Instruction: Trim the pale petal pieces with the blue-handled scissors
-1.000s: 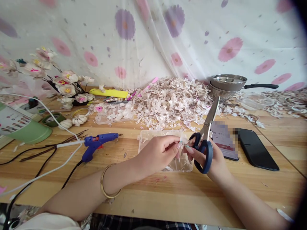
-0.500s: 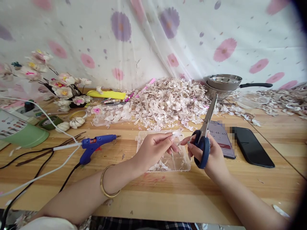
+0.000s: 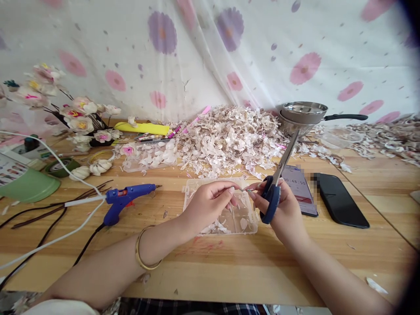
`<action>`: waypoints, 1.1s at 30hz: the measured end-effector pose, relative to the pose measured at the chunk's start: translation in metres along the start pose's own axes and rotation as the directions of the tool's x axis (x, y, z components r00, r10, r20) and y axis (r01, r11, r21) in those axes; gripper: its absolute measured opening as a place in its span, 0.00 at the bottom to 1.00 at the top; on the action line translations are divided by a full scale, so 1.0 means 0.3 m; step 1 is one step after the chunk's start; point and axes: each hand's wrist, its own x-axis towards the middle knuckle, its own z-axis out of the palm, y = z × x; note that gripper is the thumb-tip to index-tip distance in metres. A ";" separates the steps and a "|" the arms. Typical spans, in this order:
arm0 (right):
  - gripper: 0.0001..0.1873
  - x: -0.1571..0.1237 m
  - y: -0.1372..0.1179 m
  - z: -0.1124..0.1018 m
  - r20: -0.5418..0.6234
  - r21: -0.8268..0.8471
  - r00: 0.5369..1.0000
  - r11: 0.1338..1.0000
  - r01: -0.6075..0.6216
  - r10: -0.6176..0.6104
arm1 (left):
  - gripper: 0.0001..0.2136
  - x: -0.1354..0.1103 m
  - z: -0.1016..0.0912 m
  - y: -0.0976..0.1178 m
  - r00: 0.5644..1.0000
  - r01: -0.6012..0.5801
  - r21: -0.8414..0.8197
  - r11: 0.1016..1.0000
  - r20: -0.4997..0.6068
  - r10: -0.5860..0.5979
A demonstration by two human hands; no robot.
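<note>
My right hand (image 3: 285, 210) is closed round the dark blue handles of a pair of scissors (image 3: 288, 155). The blades point up and away, pressed together. Thumb and forefinger of that hand also reach to the fingertips of my left hand (image 3: 211, 201). My left hand is pinched on a small white petal piece, mostly hidden now behind the fingers. Both hands are above a clear plastic box (image 3: 210, 232) with white scraps in it. Behind the box rises a big heap of dry whitish petals (image 3: 226, 140).
A blue glue gun (image 3: 126, 197) with its cable lies left. Beyond it are artificial flowers (image 3: 80, 122), a green container (image 3: 36, 188) and a tray of petals (image 3: 151, 159). Two phones, one lit (image 3: 300, 192) and one dark (image 3: 343, 199), lie right. Metal pans (image 3: 303, 111) stand at the back.
My right fingertips have moved left to meet my left fingertips. The white petal piece, visible above the left fingers before, is now mostly covered. The scissors stay in my right hand.
</note>
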 end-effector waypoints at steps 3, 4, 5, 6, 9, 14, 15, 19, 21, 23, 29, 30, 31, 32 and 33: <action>0.22 0.006 0.004 -0.006 0.014 -0.011 1.000 1.000 -0.007 0.007 | 0.11 0.005 -0.003 -0.010 1.000 0.013 0.050 0.999 -0.001 -0.013; 0.22 0.007 0.005 -0.007 0.015 -0.021 1.000 1.000 0.005 -0.004 | 0.11 0.006 -0.003 -0.018 1.000 0.013 0.075 0.997 0.016 -0.014; 0.22 0.007 0.007 -0.008 0.015 -0.031 1.000 0.999 0.025 -0.025 | 0.11 0.007 -0.003 -0.028 0.999 0.012 0.096 0.995 0.036 -0.016; 0.22 0.007 0.009 -0.007 0.018 -0.043 0.999 0.998 0.047 -0.046 | 0.12 0.008 -0.003 -0.037 0.998 0.013 0.110 0.994 0.056 -0.019; 0.22 0.001 0.016 -0.004 0.048 -0.084 0.995 0.992 0.094 -0.090 | 0.12 0.007 -0.004 -0.051 0.996 0.004 0.122 0.993 0.091 -0.016; 0.22 -0.005 0.023 -0.002 0.104 -0.096 0.992 0.992 0.084 -0.074 | 0.17 0.003 -0.010 -0.032 0.985 -0.076 0.185 0.980 0.165 0.045; 0.23 -0.004 0.023 -0.003 0.109 -0.092 0.992 0.993 0.075 -0.065 | 0.18 0.003 -0.010 -0.029 0.981 -0.079 0.185 0.980 0.191 0.043; 0.24 0.000 0.017 -0.005 0.140 -0.092 0.990 0.995 0.045 -0.032 | 0.14 0.005 -0.006 -0.032 0.971 -0.082 0.170 0.982 0.234 0.041; 0.25 0.000 0.013 -0.005 0.163 -0.082 0.987 0.997 0.011 0.002 | 0.12 0.009 -0.010 -0.031 0.972 -0.107 0.195 0.975 0.228 0.061; 0.25 -0.002 0.010 -0.006 0.206 -0.057 0.976 0.996 -0.061 0.072 | 0.12 0.013 -0.021 -0.022 0.965 -0.163 0.258 0.952 0.243 0.099; 0.25 -0.004 0.006 -0.004 0.348 -0.042 0.895 0.958 -0.283 0.279 | 0.12 0.015 -0.059 0.021 0.824 -0.558 0.549 0.622 0.454 0.339; 0.24 -0.004 0.004 -0.003 0.358 -0.044 0.889 0.956 -0.289 0.285 | 0.12 0.013 -0.060 0.024 0.805 -0.589 0.570 0.573 0.473 0.357; 0.24 -0.005 0.001 -0.002 0.366 -0.042 0.885 0.955 -0.295 0.289 | 0.12 0.011 -0.060 0.026 0.803 -0.593 0.578 0.561 0.475 0.359; 0.24 -0.006 -0.002 -0.001 0.372 -0.033 0.880 0.952 -0.305 0.295 | 0.12 0.007 -0.057 0.026 0.817 -0.573 0.572 0.588 0.461 0.347; 0.24 -0.007 -0.006 -0.001 0.377 -0.023 0.874 0.947 -0.321 0.306 | 0.13 0.003 -0.053 0.027 0.839 -0.533 0.544 0.648 0.439 0.322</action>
